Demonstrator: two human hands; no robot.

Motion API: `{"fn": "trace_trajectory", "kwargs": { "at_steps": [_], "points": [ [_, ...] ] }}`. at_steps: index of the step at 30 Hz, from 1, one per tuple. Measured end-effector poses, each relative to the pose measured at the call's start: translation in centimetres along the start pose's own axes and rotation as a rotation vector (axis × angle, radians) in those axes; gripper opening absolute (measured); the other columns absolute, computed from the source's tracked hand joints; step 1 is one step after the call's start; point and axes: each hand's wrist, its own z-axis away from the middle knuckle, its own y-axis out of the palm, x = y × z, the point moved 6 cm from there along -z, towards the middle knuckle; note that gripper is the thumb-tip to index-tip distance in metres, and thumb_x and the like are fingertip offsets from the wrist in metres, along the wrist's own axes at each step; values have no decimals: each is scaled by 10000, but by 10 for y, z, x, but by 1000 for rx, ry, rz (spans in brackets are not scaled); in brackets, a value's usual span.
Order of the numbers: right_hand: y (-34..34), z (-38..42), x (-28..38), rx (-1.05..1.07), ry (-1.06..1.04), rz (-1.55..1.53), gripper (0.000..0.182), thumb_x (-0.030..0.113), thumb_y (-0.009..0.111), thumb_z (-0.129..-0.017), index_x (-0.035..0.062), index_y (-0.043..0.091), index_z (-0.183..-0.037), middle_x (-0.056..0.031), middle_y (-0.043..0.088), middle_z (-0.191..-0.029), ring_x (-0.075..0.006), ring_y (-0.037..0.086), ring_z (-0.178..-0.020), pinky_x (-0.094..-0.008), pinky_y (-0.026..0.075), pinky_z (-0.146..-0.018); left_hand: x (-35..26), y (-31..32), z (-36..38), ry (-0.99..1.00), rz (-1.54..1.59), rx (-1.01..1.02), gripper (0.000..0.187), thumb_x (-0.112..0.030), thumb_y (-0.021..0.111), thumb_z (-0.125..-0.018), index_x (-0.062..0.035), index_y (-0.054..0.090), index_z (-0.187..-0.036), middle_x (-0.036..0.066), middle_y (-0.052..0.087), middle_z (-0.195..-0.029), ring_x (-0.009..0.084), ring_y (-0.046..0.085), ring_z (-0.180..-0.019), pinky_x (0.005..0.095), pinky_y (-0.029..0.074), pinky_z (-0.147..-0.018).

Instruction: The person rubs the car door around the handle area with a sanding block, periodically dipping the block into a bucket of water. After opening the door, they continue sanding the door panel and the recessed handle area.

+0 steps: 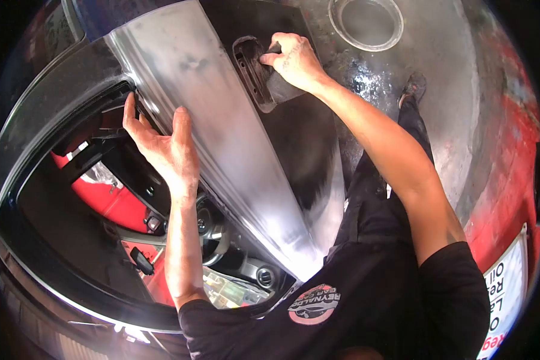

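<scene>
A car door fills the middle of the view, with a sanded, bare-metal band [180, 54] along its upper part and a dark, dull lower panel [300, 150]. My right hand [294, 60] is closed at the edge of the oblong door handle recess [255, 75], thumb and bent fingers brought together. Something dark shows between them, and I cannot tell what it is. At the window opening, my left hand [168, 147] has its fingers and thumb apart, with fingertips right at the black window seal [108, 90]. Nothing is in that palm.
Through the open window show a steering wheel [213, 237] and the cabin. A round, pale-rimmed container [366, 24] stands on the grey floor beside a wet, shiny patch [366, 81]. My shoe [413, 89] is on that floor. Red bodywork [510, 162] and a lettered sign [510, 282] border the right.
</scene>
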Motion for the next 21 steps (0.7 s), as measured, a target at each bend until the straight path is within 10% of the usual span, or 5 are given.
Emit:
{"fn": "trace_trajectory", "kwargs": {
  "at_steps": [21],
  "points": [
    [-12,-26,8,74,-76,14,284,228,808,-845,-14,659,-848,-217,689,-791,-337,702,-779,-450,522,-716,-5,-2,3,4,75,-8,782,21,705,-896,14,317,-1575,210,513,-1394,246,583,-1213,375,453,-1093]
  ]
}}
